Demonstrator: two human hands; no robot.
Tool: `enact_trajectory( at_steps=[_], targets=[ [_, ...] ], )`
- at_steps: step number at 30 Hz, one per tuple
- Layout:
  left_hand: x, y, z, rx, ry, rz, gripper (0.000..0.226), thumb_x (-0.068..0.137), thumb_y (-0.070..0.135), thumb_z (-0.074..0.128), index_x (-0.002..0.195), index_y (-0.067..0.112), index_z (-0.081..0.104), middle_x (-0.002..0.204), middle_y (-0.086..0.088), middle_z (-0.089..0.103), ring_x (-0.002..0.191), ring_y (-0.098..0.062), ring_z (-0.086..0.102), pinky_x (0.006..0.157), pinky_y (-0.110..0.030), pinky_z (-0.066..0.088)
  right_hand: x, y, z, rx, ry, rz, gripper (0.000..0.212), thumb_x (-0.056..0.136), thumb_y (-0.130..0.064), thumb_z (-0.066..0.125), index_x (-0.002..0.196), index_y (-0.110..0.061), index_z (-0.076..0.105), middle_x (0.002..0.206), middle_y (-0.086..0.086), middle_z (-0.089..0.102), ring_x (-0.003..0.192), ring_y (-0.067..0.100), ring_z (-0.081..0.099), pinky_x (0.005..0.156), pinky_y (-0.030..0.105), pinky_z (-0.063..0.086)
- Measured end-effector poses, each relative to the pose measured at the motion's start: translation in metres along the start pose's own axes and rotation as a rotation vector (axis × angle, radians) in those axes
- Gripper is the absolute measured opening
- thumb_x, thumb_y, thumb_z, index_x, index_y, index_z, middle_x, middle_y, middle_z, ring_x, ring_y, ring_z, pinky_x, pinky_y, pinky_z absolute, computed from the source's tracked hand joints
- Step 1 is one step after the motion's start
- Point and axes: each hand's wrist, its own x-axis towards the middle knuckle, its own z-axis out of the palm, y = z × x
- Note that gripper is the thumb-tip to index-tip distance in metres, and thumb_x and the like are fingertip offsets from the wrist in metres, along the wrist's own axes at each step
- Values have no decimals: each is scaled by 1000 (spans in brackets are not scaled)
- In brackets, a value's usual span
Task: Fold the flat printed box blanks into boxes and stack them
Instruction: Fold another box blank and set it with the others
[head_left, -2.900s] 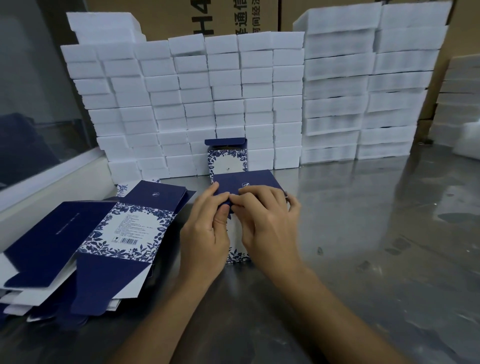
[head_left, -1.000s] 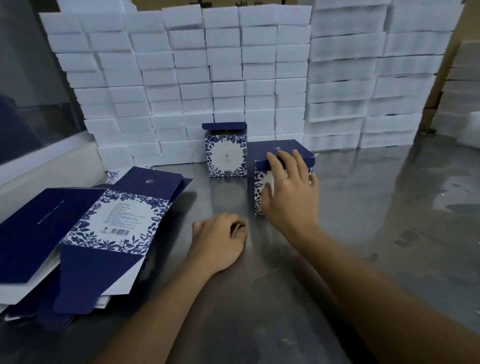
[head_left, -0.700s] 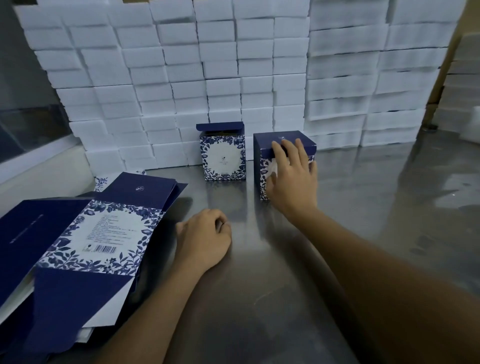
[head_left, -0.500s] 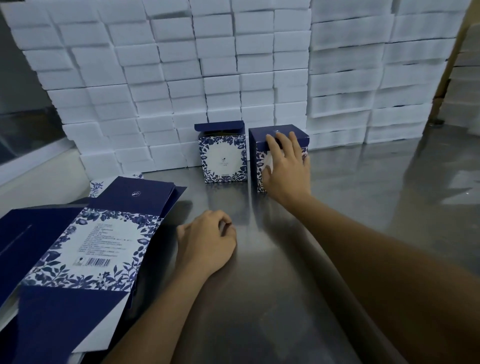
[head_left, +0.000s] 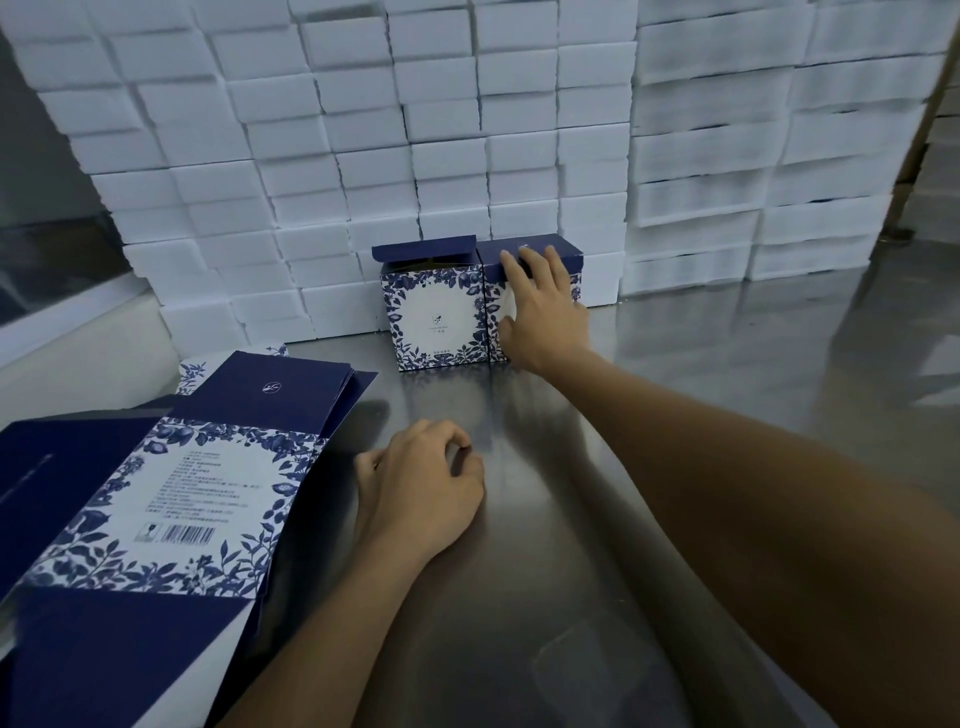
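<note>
Two folded blue-and-white floral boxes stand side by side against the white block wall. The left box (head_left: 435, 312) has its lid flap slightly raised. My right hand (head_left: 540, 306) lies flat against the front of the right box (head_left: 563, 255), fingers straight and reaching over its dark blue top. My left hand (head_left: 418, 488) rests on the steel table (head_left: 701, 389) with fingers loosely curled, holding nothing. A pile of flat printed box blanks (head_left: 171, 499) lies at the left, just beside my left hand.
A tall wall of stacked white foam blocks (head_left: 415, 130) runs across the back, touching the boxes. A window ledge (head_left: 62, 322) borders the left. Bare steel table spreads to the right and front.
My right hand has pushed the newly folded box away from me until it stands against the foam wall, touching the first box. My left hand has stayed resting on the table.
</note>
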Motion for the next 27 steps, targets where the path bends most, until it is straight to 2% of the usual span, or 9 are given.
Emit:
enact_trajectory(
  at_steps=[12, 17, 20, 21, 23, 25, 27],
  targets=[
    [-1, 1, -1, 1, -1, 2, 9, 91, 43, 54, 94, 36, 58, 107, 17, 56, 107, -6, 51, 88, -28, 19, 6, -12, 3, -9, -70, -36, 82, 96, -24, 56, 160, -28, 5, 167, -6, 1, 154, 20, -11, 114, 62, 31],
    [-1, 1, -1, 4, 3, 8, 10, 91, 43, 54, 95, 35, 58, 107, 17, 55, 106, -6, 51, 87, -28, 19, -8, -14, 12, -103, -97, -26, 98, 91, -17, 57, 158, -27, -14, 166, -5, -23, 153, 25, -21, 114, 71, 21],
    [0, 0, 0, 9, 2, 10, 12, 91, 44, 53, 97, 35, 59, 106, 17, 54, 107, -6, 50, 89, -29, 21, -34, -29, 34, -69, -103, 19, 96, 91, -17, 51, 157, -28, -17, 164, -4, -29, 153, 28, -18, 111, 74, 12],
    [0, 1, 0, 7, -1, 13, 13, 91, 45, 53, 98, 36, 59, 106, 18, 53, 107, -5, 50, 90, -29, 21, -41, -33, 39, -78, -99, -2, 92, 91, -20, 51, 158, -30, -12, 165, -3, -24, 154, 29, -13, 112, 73, 13],
    [0, 0, 1, 0, -5, 14, 15, 91, 46, 53, 102, 37, 59, 107, 19, 52, 108, -4, 49, 91, -28, 20, -48, -41, 42, -114, -53, -64, 77, 91, -24, 52, 156, -29, 12, 167, 4, -1, 152, 32, 10, 111, 67, 25],
    [1, 0, 1, -6, -7, 15, 16, 91, 46, 53, 103, 37, 59, 109, 20, 53, 109, -3, 49, 91, -28, 20, -53, -45, 41, -133, -44, -91, 54, 91, -26, 53, 142, -22, 37, 155, 9, 26, 137, 33, 35, 101, 55, 38],
    [2, 1, 0, -9, -3, 9, 13, 90, 45, 54, 98, 35, 58, 105, 19, 53, 106, -3, 50, 90, -28, 21, -59, -46, 40, -97, -114, -79, 38, 94, -27, 49, 130, -15, 48, 140, 11, 44, 127, 34, 44, 96, 49, 39]
  ],
)
